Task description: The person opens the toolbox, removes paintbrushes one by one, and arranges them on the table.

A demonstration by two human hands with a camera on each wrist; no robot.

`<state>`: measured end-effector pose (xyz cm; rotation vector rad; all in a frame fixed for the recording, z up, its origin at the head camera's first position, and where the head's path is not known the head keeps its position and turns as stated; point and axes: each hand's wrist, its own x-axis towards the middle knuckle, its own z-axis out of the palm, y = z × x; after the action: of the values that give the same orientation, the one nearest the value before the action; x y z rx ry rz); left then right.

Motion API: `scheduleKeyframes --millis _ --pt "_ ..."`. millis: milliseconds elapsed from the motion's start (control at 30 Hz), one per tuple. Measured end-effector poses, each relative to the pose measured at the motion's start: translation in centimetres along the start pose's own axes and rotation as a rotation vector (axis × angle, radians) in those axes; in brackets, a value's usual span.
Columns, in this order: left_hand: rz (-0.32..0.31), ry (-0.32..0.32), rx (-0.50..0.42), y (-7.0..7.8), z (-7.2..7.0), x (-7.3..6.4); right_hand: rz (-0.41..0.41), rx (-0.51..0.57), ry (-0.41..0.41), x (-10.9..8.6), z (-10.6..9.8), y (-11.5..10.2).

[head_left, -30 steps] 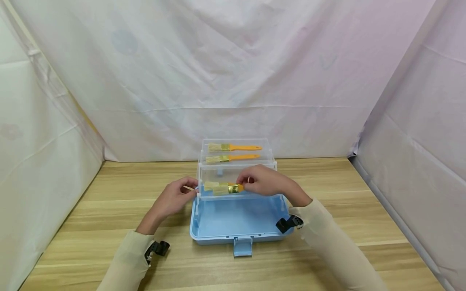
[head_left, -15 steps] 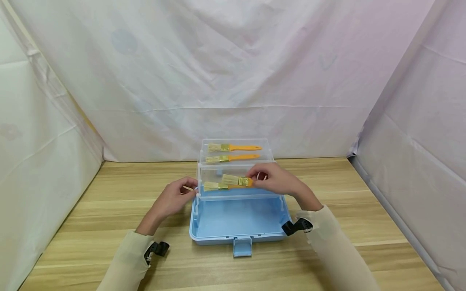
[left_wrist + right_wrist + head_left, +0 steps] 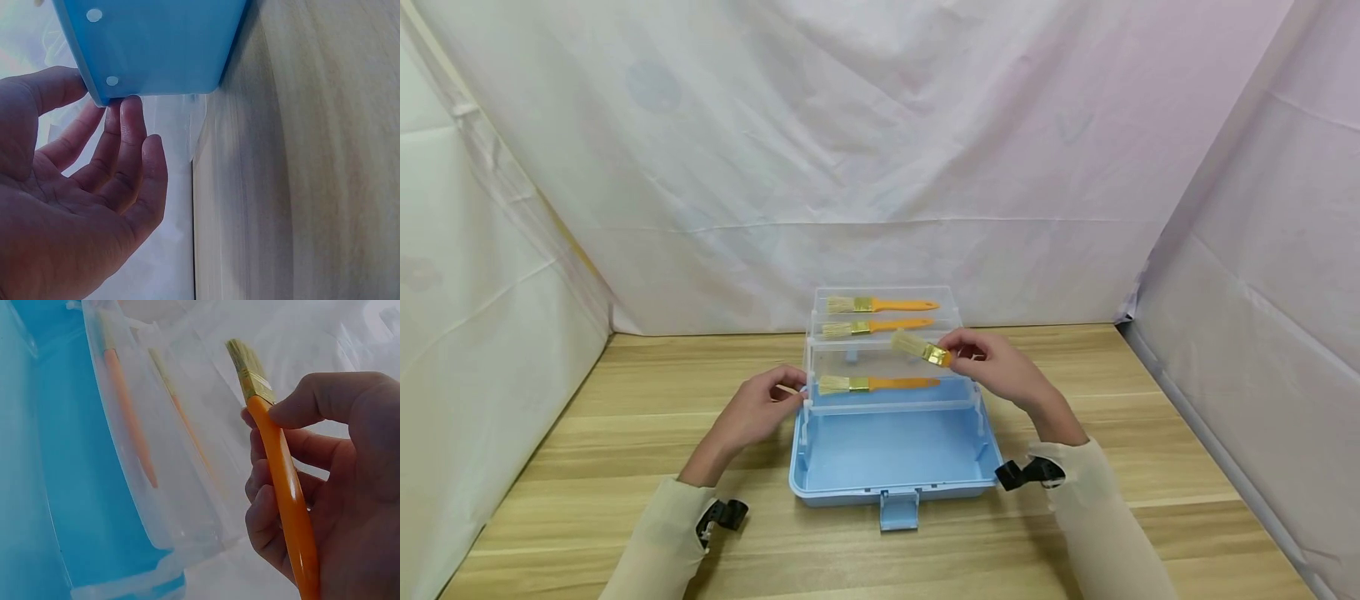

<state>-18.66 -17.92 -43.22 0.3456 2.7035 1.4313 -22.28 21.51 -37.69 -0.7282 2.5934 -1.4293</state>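
A paintbrush (image 3: 921,347) with pale bristles, a gold ferrule and an orange handle is in my right hand (image 3: 1000,367). Thumb and fingers pinch it just below the ferrule, as the right wrist view shows; it is raised above the clear tray (image 3: 891,409), bristles toward the left. A similar paintbrush (image 3: 880,384) lies in that tray. My left hand (image 3: 760,406) holds the back left corner of the blue toolbox (image 3: 895,450), its thumb on one side of the edge (image 3: 94,94) and fingertips against the other.
Behind the front tray, two more paintbrushes (image 3: 883,305) lie in the raised clear trays, handles to the right. The toolbox's latch (image 3: 898,510) hangs down at the front. A wooden table (image 3: 625,400) supports everything, with white cloth (image 3: 880,167) around it.
My right hand has lifted the paintbrush from the front tray and moved it up and right, tilting it. The other brush there now shows fully. My left hand stays put.
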Motion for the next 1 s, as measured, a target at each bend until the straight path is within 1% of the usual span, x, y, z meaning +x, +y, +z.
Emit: scheduleKeyframes --millis 133,233,367,500,667,800,1000 --pt "0.002 0.0 0.0 0.0 0.0 0.0 0.025 0.086 0.048 -0.4 -0.7 0.5" --pt "0.003 -0.001 -0.003 0.0 0.0 0.0 0.022 0.133 0.083 -0.6 -1.2 1.0" --pt "0.001 -0.001 -0.005 -0.1 0.0 0.0 0.032 0.157 0.129 -0.8 -1.7 1.6" --pt "-0.001 -0.001 -0.007 0.0 0.0 0.0 0.073 0.183 0.178 -1.0 -2.2 2.2" --pt "-0.008 -0.001 -0.005 0.0 0.0 0.0 0.149 0.204 0.24 -1.2 -2.9 2.8" --pt "-0.012 0.0 -0.003 0.0 0.0 0.0 0.202 0.237 0.273 -1.3 -3.4 3.4" --pt "-0.01 0.001 0.002 0.0 0.0 0.0 0.248 0.303 0.307 -1.4 -3.9 4.7"
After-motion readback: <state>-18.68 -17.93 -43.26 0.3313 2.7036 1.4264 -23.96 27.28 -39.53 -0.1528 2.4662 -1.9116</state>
